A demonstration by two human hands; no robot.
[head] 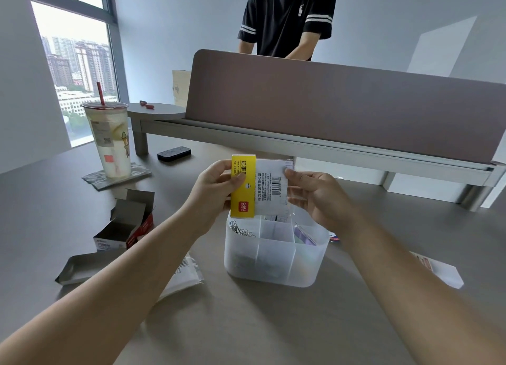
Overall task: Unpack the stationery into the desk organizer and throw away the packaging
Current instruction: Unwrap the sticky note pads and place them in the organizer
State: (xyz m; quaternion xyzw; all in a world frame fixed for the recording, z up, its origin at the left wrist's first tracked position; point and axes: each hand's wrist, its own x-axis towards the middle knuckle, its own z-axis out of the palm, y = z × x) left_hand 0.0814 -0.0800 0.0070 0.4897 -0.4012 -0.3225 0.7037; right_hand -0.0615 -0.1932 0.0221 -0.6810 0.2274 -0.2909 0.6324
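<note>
Left hand [219,183] grips the yellow end of a sticky-note pack [256,186]; right hand [317,197] pinches its clear wrapper at the opposite edge. The pack is held just above the translucent desk organizer [273,260], whose left compartment contains paper clips [241,230]. Opened boxes [123,222] lie left of the organizer.

One sticky-note pack [256,186], one organizer [276,266], one opened box [124,225], one drink cup [109,140].

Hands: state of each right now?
Left hand: grips the sticky-note pack at its yellow end.
Right hand: pinches the pack's clear wrapper.
</note>
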